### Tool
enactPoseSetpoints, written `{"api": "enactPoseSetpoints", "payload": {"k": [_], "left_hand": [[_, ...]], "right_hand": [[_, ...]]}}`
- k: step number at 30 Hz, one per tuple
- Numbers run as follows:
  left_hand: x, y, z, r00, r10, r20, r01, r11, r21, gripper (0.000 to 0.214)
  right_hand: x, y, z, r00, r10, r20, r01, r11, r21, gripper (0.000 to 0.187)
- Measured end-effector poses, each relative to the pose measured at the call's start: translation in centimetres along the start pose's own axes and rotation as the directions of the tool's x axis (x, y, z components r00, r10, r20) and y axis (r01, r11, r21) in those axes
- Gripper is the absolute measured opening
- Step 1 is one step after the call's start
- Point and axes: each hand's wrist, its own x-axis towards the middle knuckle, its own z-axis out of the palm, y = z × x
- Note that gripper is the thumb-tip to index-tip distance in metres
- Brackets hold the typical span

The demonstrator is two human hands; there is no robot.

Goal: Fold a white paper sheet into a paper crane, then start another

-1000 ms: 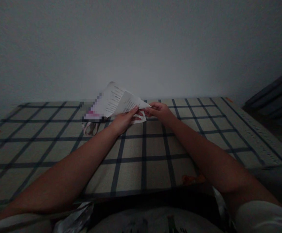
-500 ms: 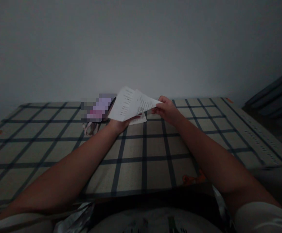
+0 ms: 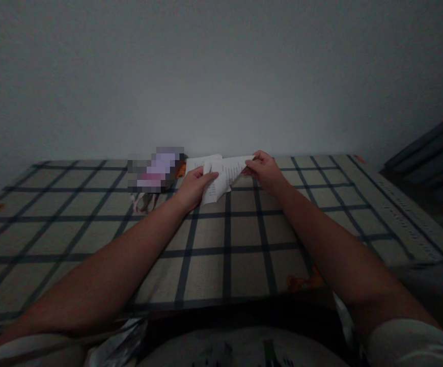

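A white printed sheet of paper (image 3: pixel 225 171) is held low over the far part of a checked cloth surface (image 3: pixel 225 239). My left hand (image 3: pixel 193 187) grips its left part, fingers curled over the edge. My right hand (image 3: pixel 264 171) pinches its right end between thumb and fingers. The sheet is creased between the two hands.
A blurred purple and pink object (image 3: pixel 156 171) lies just left of the paper, with a pale looped strap (image 3: pixel 142 203) in front of it. A plain wall rises right behind. Dark furniture (image 3: pixel 427 153) stands at the right. The room is dim.
The paper has come down from a raised, spread position to lie low over the cloth and is more folded. My left hand has moved from under it to on top of it.
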Motion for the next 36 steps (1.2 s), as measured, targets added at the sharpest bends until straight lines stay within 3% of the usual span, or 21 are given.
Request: {"api": "enactPoseSetpoints", "payload": {"k": [3, 6, 10, 18, 25, 32, 36], "left_hand": [[0.5, -0.4, -0.6, 1.000, 0.029, -0.006, -0.028, 0.997, 0.070, 0.040], [0.5, -0.5, -0.7, 0.995, 0.098, -0.029, -0.095, 0.991, 0.099, 0.050], [0.0, -0.2, -0.2, 0.997, 0.073, -0.010, -0.072, 0.993, 0.090, 0.050], [-0.3, -0.2, -0.1, 0.999, 0.041, -0.006, -0.041, 0.998, 0.048, 0.050], [-0.1, 0.3, -0.1, 0.995, 0.101, 0.009, -0.101, 0.993, 0.067, 0.053], [-0.4, 0.4, -0.2, 1.000, 0.011, -0.005, -0.010, 0.993, 0.113, 0.045], [-0.7, 0.9, 0.4, 1.000, -0.013, -0.001, 0.013, 1.000, 0.012, 0.045]], "right_hand": [[0.1, 0.3, 0.0, 0.999, -0.044, -0.024, 0.043, 0.999, -0.029, 0.042], [0.3, 0.5, -0.2, 0.994, -0.095, -0.062, 0.091, 0.994, -0.059, 0.039], [0.2, 0.3, -0.3, 0.990, -0.118, -0.084, 0.111, 0.991, -0.080, 0.037], [-0.3, 0.2, 0.1, 0.997, 0.020, 0.074, -0.019, 1.000, -0.015, 0.043], [-0.1, 0.7, -0.3, 0.998, -0.012, 0.054, 0.013, 1.000, -0.021, 0.034], [-0.2, 0.7, -0.3, 0.999, 0.006, 0.053, -0.003, 0.998, -0.061, 0.038], [-0.6, -0.1, 0.5, 0.998, 0.038, 0.044, -0.038, 0.999, -0.002, 0.039]]}}
